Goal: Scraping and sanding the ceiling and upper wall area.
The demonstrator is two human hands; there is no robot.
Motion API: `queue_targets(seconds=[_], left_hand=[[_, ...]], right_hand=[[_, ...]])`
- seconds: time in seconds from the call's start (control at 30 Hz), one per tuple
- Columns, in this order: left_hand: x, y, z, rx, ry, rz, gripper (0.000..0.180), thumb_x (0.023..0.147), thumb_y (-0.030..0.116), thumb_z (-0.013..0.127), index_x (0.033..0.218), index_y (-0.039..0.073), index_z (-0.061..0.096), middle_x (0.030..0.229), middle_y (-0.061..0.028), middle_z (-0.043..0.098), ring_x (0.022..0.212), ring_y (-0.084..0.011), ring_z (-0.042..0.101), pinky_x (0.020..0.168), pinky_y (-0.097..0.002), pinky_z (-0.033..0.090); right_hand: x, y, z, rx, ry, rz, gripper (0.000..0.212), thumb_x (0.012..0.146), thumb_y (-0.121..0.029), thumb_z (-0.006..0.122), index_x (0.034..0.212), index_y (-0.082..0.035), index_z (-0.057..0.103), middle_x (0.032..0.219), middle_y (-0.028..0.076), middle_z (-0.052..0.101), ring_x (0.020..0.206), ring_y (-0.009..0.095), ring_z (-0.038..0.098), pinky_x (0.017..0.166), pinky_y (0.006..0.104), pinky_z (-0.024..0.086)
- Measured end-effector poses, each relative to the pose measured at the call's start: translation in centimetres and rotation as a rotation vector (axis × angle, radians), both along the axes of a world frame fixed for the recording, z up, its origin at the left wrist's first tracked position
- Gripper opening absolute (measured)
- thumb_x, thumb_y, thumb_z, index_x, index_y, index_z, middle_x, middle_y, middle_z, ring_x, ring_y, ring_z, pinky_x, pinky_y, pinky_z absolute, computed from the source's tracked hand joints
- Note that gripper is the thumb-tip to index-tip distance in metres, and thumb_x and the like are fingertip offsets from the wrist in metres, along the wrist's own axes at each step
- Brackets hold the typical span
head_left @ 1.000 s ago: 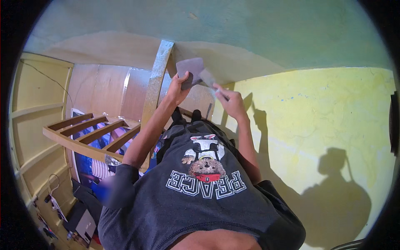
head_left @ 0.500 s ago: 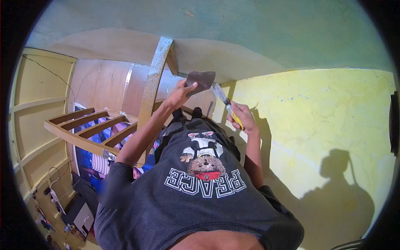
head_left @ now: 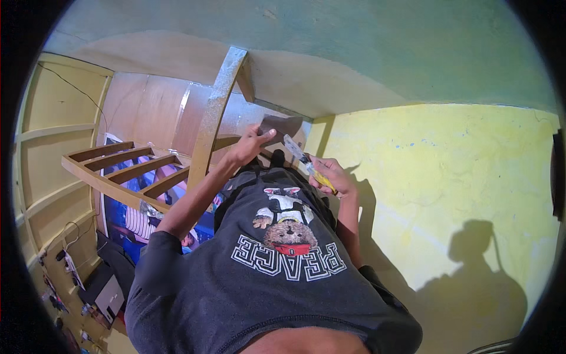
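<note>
My left hand (head_left: 252, 145) pinches a dark brown sheet (head_left: 282, 127), which looks like sandpaper, with the thumb on top and one side sticking out to the right. In my right hand (head_left: 333, 174) is a yellow-handled scraper (head_left: 296, 148) with a pale, flat blade and a dark patch near its middle. Its blade slants up and left, its tip close to the sheet's lower edge; whether they touch I cannot tell. Both hands are held out in front of my dark printed T-shirt (head_left: 265, 301).
A wooden post (head_left: 215, 112) rises to the ceiling just left of my hands. Beside it, a slatted wooden frame (head_left: 118, 185) reaches leftward. A yellow wall (head_left: 448, 159) stands at the right, a green and beige ceiling (head_left: 377, 47) overhead. Electronics and cables (head_left: 109, 298) lie at the lower left.
My right hand has moved left and slightly down with the scraper, bringing the blade nearer the sheet. My left hand has lowered a little, and the sheet is tilted differently.
</note>
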State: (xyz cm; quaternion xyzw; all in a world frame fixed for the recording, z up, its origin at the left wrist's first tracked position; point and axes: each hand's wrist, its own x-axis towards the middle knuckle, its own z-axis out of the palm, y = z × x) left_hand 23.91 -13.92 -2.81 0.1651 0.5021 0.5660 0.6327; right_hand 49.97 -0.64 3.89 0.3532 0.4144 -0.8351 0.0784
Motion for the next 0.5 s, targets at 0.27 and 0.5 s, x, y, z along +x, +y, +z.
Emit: queue_targets(seconds=[0.27,0.5], left_hand=[[0.4,-0.9,-1.4,0.107,0.074,0.066,0.029,0.104,0.020,0.059,0.125,0.001,0.064,0.115,-0.0038,0.070,0.103,-0.0115,0.059,0.093,-0.0300,0.048],[-0.5,-1.8,-1.9,0.158,0.371,-0.040,0.036,0.103,0.018,0.061,0.131,-0.003,0.060,0.120,-0.0058,0.070,0.105,-0.0130,0.058,0.097,-0.0298,0.046]], right_hand=[[0.6,0.4,0.3,-0.012,0.006,0.011,0.039,0.105,-0.040,0.055,0.111,-0.002,0.062,0.067,0.005,0.062,0.037,0.003,0.043,0.034,0.0181,0.032],[0.1,-0.5,-1.1,0.003,-0.028,0.039,0.053,0.105,-0.039,0.055,0.144,-0.004,0.051,0.067,0.004,0.060,0.039,0.003,0.042,0.035,0.0182,0.030]])
